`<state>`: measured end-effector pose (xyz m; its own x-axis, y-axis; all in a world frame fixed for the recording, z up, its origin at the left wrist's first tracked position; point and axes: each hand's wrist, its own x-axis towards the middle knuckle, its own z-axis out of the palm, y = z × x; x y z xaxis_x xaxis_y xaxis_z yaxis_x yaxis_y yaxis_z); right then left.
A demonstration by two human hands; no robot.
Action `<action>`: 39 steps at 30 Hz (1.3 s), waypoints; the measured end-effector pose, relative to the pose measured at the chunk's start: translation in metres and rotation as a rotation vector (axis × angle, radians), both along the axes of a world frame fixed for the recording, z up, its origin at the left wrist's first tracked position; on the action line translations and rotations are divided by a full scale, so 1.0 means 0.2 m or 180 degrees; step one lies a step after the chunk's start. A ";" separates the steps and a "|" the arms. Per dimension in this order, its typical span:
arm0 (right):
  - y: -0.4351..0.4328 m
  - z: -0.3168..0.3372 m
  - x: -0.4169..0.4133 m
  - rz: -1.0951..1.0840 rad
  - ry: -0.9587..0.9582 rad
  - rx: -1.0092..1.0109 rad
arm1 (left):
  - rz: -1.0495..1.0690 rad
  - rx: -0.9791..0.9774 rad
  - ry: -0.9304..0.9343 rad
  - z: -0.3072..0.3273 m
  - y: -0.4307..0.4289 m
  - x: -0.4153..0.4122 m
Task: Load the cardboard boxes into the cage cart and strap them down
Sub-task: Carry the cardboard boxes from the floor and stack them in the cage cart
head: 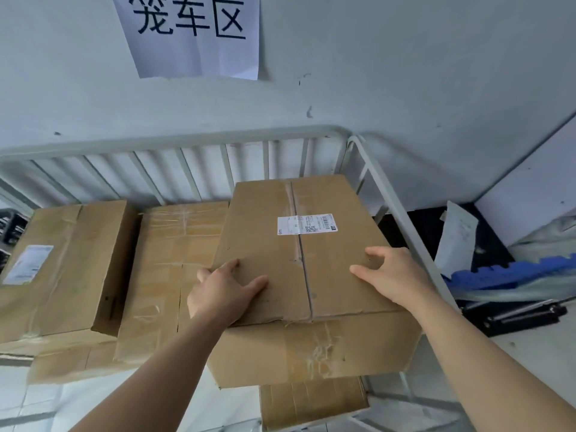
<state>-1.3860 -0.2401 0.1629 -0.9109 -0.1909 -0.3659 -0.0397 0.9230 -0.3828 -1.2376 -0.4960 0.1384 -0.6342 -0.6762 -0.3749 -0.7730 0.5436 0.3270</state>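
Note:
A white metal cage cart (174,141) stands against the wall with several cardboard boxes inside. The top right box (280,244), with a white shipping label, lies on another box (311,350) at the cart's right side. My left hand (224,291) rests on its near left corner, fingers spread over the top and thumb at the edge. My right hand (392,275) lies flat on its near right part, fingers apart. A taped box (168,260) sits in the middle and a labelled box (62,263) on the left. No strap is visible.
A paper sign with black characters (190,32) hangs on the wall above the cart. Right of the cart, a dark surface holds blue foam (511,272), a white paper (455,238) and a black tool (514,316). A smaller box (311,400) sits below the stack.

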 end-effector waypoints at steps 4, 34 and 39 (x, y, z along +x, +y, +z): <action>-0.02 -0.20 -0.13 -0.0065 -0.0115 -0.0012 | 0.0036 0.0098 -0.0092 -0.16 -0.04 -0.15; -0.16 -1.58 -0.62 -0.0032 0.0048 -0.0185 | 0.0578 -0.0227 0.0088 -1.48 0.06 -0.50; -0.14 -1.60 -0.61 0.0113 0.0055 -0.0120 | 0.0442 -0.0258 -0.0015 -1.49 0.07 -0.49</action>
<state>-1.5076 -0.2677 -0.1575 -0.9094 -0.2366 -0.3420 -0.0791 0.9058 -0.4162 -1.3361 -0.4812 -0.1593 -0.5308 -0.7855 -0.3182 -0.8440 0.4558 0.2826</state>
